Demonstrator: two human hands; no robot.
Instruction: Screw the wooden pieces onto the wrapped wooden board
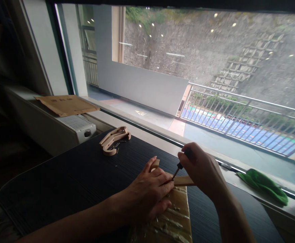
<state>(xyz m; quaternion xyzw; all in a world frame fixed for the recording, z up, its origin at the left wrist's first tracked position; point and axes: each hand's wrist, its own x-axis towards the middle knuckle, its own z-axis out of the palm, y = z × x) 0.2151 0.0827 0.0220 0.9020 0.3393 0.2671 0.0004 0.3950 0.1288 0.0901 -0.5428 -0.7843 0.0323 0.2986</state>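
Observation:
My right hand [203, 168] is closed around a small screwdriver [178, 168], whose tip points down and left onto a light wooden piece [184, 181]. My left hand [150, 194] presses down on that wooden piece with its fingers curled over it, next to the screwdriver tip. Under both lies a brown board wrapped in clear plastic [172, 219] on the dark table [74, 179]. What sits under the left palm is hidden.
Curved wooden parts [113, 138] with a few small nails beside them lie at the table's far edge. A white heater [79, 126] with a cardboard sheet [66, 104] stands at the left. A green cloth [262, 184] rests on the window sill at the right.

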